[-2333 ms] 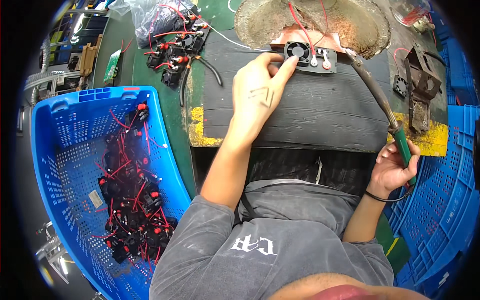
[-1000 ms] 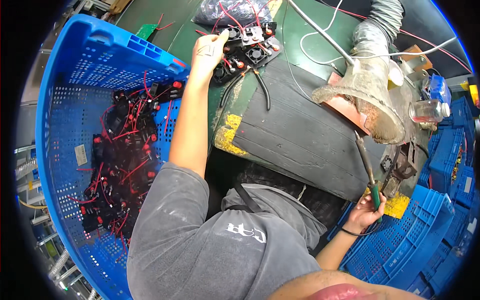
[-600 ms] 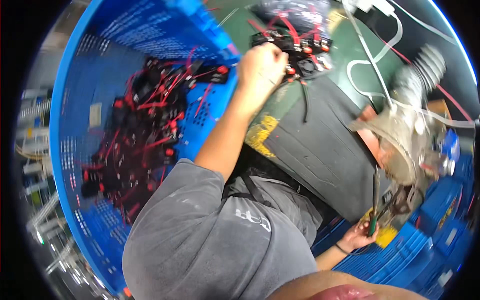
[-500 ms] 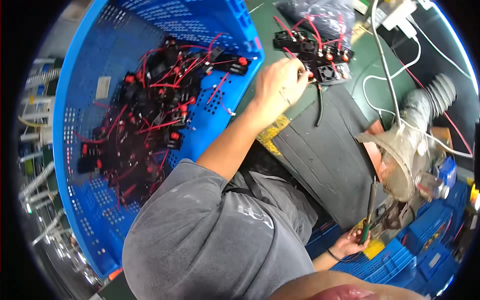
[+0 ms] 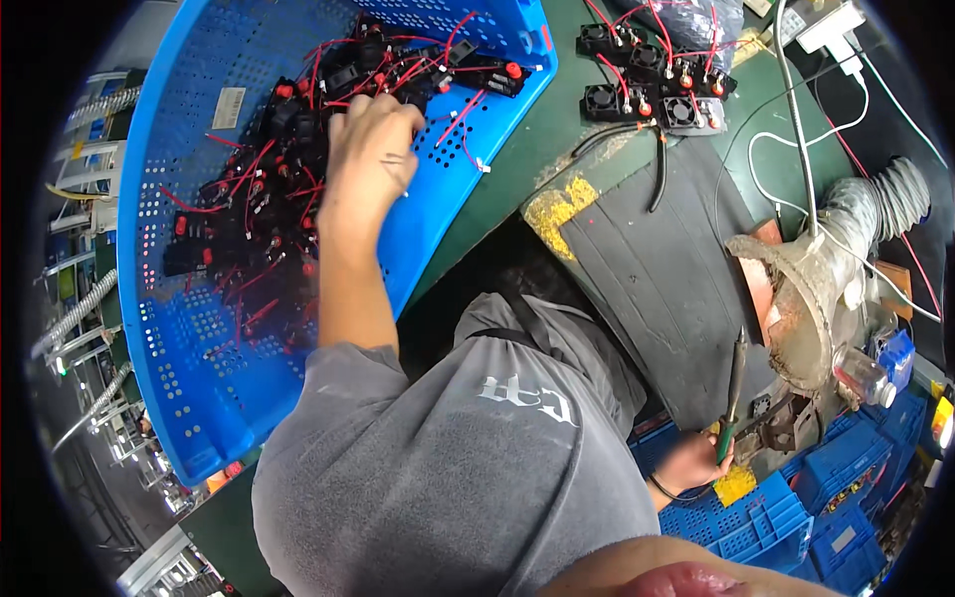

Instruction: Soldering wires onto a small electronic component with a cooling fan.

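My left hand (image 5: pixel 373 154) reaches into a big blue plastic crate (image 5: pixel 224 393), its fingers curled down onto a heap of small black fan modules (image 5: pixel 288 204) with red wires and red knobs. Its fingertips are hidden among them, so what they grip cannot be made out. At the lower right my right hand (image 5: pixel 691 463) is closed round the green handle of a soldering iron (image 5: pixel 729 428), whose shaft points up and away from me. On the green table, several similar fan modules (image 5: pixel 686 114) sit grouped together, red wires sticking up.
A dark grey mat (image 5: pixel 667 259) covers the near table, and a black cable (image 5: pixel 660 174) lies at its far edge. A fume hood (image 5: pixel 806 323) with a flexible duct (image 5: pixel 895 204) stands at right. Blue baskets (image 5: pixel 736 522) sit below. A plastic bag (image 5: pixel 686 25) lies behind the modules.
My left hand has left the fan modules on the table and moved left into the crate. My right hand keeps the soldering iron in about the same place. The view has shifted slightly.
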Available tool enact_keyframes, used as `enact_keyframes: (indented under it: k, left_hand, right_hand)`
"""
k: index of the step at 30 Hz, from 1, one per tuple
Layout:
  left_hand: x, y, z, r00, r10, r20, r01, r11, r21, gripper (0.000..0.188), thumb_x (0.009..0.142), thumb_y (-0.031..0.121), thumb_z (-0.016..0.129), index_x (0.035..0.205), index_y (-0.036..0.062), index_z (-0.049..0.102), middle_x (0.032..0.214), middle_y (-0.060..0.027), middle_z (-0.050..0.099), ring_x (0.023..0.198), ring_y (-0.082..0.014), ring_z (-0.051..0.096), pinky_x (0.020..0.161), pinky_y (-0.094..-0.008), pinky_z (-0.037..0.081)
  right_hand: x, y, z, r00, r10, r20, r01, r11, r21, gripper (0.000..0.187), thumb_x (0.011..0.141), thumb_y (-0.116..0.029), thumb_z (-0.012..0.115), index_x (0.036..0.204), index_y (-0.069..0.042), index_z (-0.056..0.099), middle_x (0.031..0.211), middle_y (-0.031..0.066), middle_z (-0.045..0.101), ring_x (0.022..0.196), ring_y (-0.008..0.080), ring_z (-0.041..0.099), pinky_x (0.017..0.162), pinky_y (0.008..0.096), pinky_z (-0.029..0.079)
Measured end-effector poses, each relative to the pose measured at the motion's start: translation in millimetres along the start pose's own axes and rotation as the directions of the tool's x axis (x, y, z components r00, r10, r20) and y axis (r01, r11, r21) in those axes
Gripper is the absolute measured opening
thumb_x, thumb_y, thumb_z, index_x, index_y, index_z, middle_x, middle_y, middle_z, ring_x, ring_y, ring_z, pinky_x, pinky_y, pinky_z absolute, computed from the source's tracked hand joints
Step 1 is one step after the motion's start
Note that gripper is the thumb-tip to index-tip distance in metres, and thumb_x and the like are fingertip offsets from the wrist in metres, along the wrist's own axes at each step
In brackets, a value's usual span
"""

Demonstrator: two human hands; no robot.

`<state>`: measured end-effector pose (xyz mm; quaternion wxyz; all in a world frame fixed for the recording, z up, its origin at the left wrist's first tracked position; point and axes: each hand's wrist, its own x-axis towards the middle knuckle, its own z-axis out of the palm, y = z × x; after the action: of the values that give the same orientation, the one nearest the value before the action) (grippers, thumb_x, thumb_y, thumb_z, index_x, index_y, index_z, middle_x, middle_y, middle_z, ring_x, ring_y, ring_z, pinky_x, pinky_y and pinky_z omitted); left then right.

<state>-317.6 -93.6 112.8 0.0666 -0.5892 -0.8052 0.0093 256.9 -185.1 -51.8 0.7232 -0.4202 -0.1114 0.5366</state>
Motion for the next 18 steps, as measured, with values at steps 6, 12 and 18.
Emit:
enact_keyframes:
  k: [6, 12, 18]
  left_hand:
    - [-35, -16, 2, 0.986, -0.13, 0.105, 0.114, 0.982, 0.15, 0.063, 0.06, 0.011, 0.089, 0.118, 0.0126, 0.062, 0.117, -0.0079, 0.051, 0.112, -0.03, 0.05, 0.094, -0.0442, 0.04]
    - [-39, -37, 23, 0.997, -0.069, -0.031, 0.07, 0.997, 0.03, 0.047, 0.064, 0.014, 0.087, 0.108, 0.0113, 0.07, 0.107, -0.0064, 0.059, 0.108, -0.0265, 0.055, 0.093, -0.0416, 0.04]
    - [-37, -72, 16, 0.973, -0.227, 0.028, 0.222, 0.906, -0.36, 0.043, 0.072, 0.019, 0.084, 0.111, 0.0062, 0.073, 0.101, -0.0136, 0.067, 0.092, -0.0283, 0.066, 0.083, -0.0361, 0.05]
  right_hand:
    - [-1, 0, 7, 1.0, 0.005, 0.015, -0.005, 1.0, 0.009, 0.04, 0.102, -0.034, 0.047, 0.115, 0.0, 0.063, 0.079, 0.0158, 0.062, 0.061, 0.0188, 0.056, 0.04, 0.0222, 0.043]
    - [6, -4, -6, 0.998, 0.037, 0.051, -0.037, 0.999, 0.012, 0.042, 0.101, -0.035, 0.048, 0.115, 0.002, 0.062, 0.081, 0.0175, 0.063, 0.063, 0.0199, 0.057, 0.042, 0.0243, 0.043]
    - [9, -2, -6, 0.998, 0.029, 0.059, -0.032, 0.998, 0.057, 0.042, 0.101, -0.037, 0.048, 0.115, 0.001, 0.061, 0.082, 0.0173, 0.064, 0.065, 0.0211, 0.057, 0.044, 0.0258, 0.042]
